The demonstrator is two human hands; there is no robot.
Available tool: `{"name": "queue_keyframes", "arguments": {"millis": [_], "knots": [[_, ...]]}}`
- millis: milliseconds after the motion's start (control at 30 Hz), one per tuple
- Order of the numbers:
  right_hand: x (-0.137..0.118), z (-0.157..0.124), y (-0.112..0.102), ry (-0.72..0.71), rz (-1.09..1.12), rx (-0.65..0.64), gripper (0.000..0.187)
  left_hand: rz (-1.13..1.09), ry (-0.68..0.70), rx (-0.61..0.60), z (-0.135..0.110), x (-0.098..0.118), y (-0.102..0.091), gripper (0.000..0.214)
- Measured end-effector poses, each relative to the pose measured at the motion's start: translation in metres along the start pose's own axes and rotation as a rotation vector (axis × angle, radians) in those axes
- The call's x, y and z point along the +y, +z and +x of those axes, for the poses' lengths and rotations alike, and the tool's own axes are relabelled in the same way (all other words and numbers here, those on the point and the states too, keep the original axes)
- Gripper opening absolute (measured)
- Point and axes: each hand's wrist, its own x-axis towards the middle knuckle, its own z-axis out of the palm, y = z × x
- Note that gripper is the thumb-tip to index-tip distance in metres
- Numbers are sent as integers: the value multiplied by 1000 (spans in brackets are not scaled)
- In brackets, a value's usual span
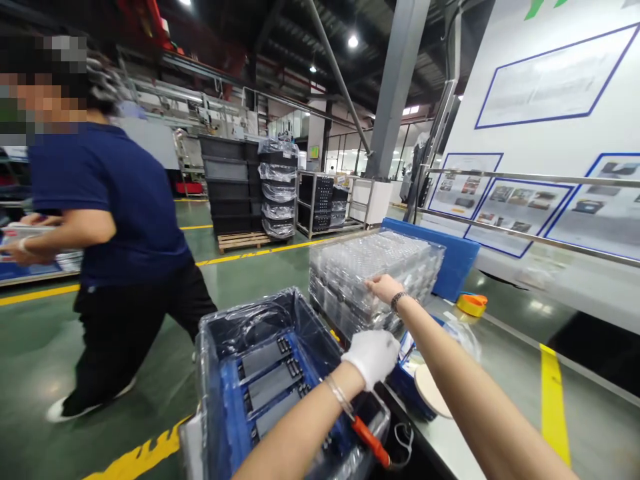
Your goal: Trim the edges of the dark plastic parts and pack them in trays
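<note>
The person's right hand (384, 288) lay open, fingers reaching forward against the near edge of a plastic-wrapped stack of clear trays (367, 280), a dark band on its wrist. The left hand (373, 358), in a white glove, hung just beside the stack's lower corner with its fingers bunched; I could not tell whether it pinched anything, though nothing showed in it. Below that hand sat a blue crate (265, 360), lined with clear plastic film and holding dark rectangular parts in blue holders. An orange-handled tool (371, 440) lay under the left forearm at the crate's near side. The stack stood on a pale tabletop (440, 440), with a blue board (453, 257) upright behind it, a roll of orange tape (471, 305) off to its right and a round beige disc (431, 390) leaning in a blue container (403, 387). Beyond, a co-worker (113, 213) in a navy shirt strode across the green floor (150, 273), marked with yellow lines. Black crates (227, 187) stood on a wooden pallet (243, 241) near a wheeled metal rack (320, 203). To the right, a steel rail (525, 207) ran before a white wall of posters (550, 87), beneath a dark ceiling with round lights (353, 41).
</note>
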Motion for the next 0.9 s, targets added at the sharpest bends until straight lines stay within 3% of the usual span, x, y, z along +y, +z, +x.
{"name": "queue_keyframes", "arguments": {"millis": [133, 233, 300, 400, 600, 700, 833, 900], "knots": [[1, 5, -2, -19, 28, -36, 35, 74, -131, 375, 3, -44, -27, 44], [0, 4, -4, -25, 28, -38, 34, 133, -60, 520, 29, -64, -39, 62], [-1, 2, -4, -29, 19, -26, 33, 173, 60, 498, 49, -69, -40, 79], [-1, -1, -4, -37, 3, 6, 32, 214, 161, 435, 65, -67, -30, 76], [-6, -1, -14, -54, 3, 90, 31, 283, 63, 426, 61, -62, -18, 56], [-14, 1, -36, -74, 13, 162, 32, 329, 41, 395, 58, -60, -25, 40], [-24, -1, -77, -99, 17, 336, 31, 374, 1, 357, 55, -58, -30, 41], [-32, -1, -87, -128, 19, 446, 32, 377, -9, 347, 52, -57, -29, 40]]}}
